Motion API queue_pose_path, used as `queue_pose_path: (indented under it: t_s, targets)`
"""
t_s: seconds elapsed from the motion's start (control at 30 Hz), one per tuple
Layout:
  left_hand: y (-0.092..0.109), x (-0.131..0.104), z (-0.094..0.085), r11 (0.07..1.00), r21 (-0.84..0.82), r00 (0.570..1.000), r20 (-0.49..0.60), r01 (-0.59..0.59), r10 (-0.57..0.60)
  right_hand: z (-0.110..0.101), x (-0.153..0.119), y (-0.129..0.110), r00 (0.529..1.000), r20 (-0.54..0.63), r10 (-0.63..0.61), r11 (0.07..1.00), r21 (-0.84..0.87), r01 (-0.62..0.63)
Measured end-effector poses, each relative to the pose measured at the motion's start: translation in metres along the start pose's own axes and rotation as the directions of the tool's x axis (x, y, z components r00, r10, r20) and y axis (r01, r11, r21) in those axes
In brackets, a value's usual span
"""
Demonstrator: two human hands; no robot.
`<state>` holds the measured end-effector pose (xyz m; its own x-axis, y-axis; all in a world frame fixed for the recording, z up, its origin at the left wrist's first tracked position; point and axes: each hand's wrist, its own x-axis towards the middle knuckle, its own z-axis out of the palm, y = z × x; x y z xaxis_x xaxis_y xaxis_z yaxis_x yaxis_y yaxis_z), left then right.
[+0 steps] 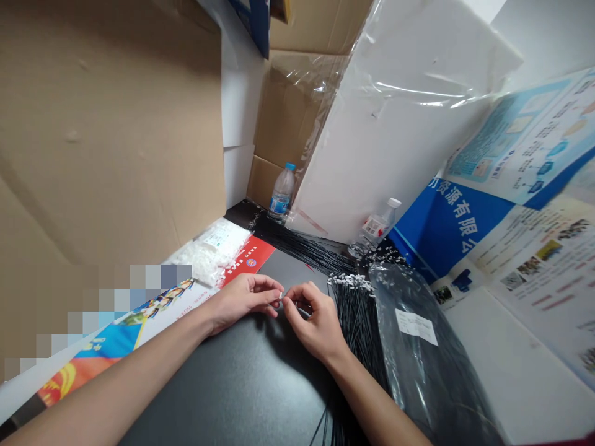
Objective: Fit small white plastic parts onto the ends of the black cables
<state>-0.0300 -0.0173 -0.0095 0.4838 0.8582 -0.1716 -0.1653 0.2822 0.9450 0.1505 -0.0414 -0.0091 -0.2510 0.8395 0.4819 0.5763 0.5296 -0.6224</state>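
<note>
Progress looks partial: left hand point(242, 303) pinches a tiny white piece point(280, 297) over dark tabletop point(232, 384), right hand point(318, 322) alongside, grip unclear, many black strands point(360, 328) already white-tipped, bagged white pieces point(216, 246) seemingly remaining.

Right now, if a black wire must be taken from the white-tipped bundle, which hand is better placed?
Probably the right hand: it is beside the white-tipped bundle, while the left hand is farther away, nearer the bag of white pieces. Both hands meet at a small white piece.

Brown cardboard point(111, 124) and a white board point(372, 142) border a dark, faintly shiny tabletop point(223, 384).
</note>
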Motion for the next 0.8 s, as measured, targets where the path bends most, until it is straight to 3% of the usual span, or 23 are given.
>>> queue_pose_path:
  t_s: [0.33,0.8]
  targets:
    - [0.0009,-0.0004,-0.0006,1.0,0.02,0.999,0.042,-0.006,0.005,0.0001,-0.0002,-0.0003,0.994,0.047,0.101,0.993,0.057,-0.103]
    - [-0.0035,0.0011,-0.0007,0.997,0.068,0.999,0.041,-0.029,0.026,0.0029,-0.0012,0.003,0.991,0.043,0.129,0.989,0.062,-0.131]
